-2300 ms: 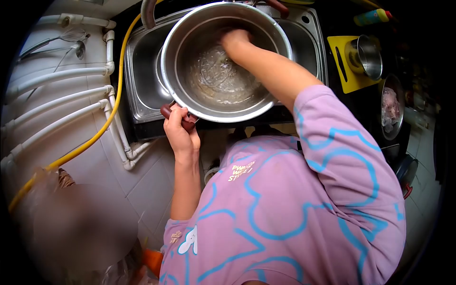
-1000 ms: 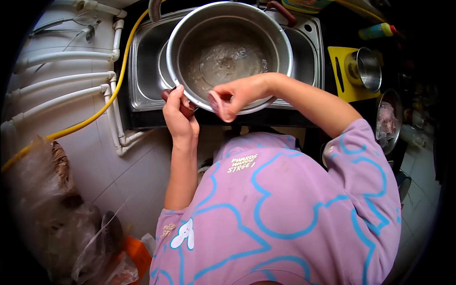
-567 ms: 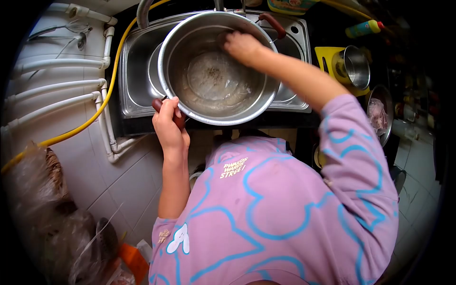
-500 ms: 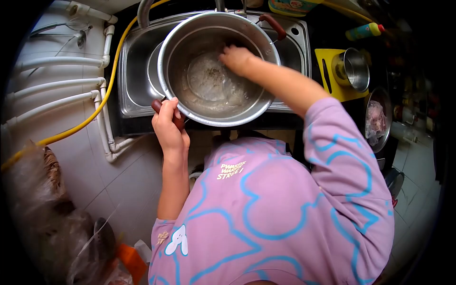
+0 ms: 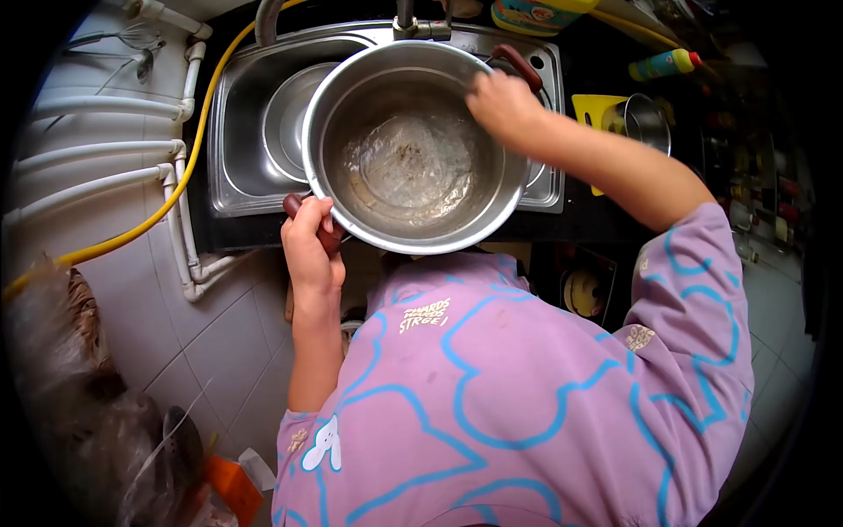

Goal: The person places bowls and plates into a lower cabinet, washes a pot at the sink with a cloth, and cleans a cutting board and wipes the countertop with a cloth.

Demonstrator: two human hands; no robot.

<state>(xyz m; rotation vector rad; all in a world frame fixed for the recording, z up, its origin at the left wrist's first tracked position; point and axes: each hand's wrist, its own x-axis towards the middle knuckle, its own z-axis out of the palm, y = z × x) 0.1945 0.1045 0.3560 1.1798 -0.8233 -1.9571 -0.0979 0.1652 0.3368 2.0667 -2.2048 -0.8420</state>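
Silver metal, the big pot (image 5: 413, 230) sits over the steel double sink (image 5: 241, 189), a little cloudy water (image 5: 408, 162) and dark specks inside! The left hand (image 5: 312, 241) grips its near brown handle (image 5: 293, 205). Up at the far right rim, the right hand (image 5: 507, 105) is curled and blurred; whether it grasps anything, can't tell. Left basin: a round metal bowl (image 5: 285, 127). Rightward, a yellow cutting board (image 5: 589, 109).
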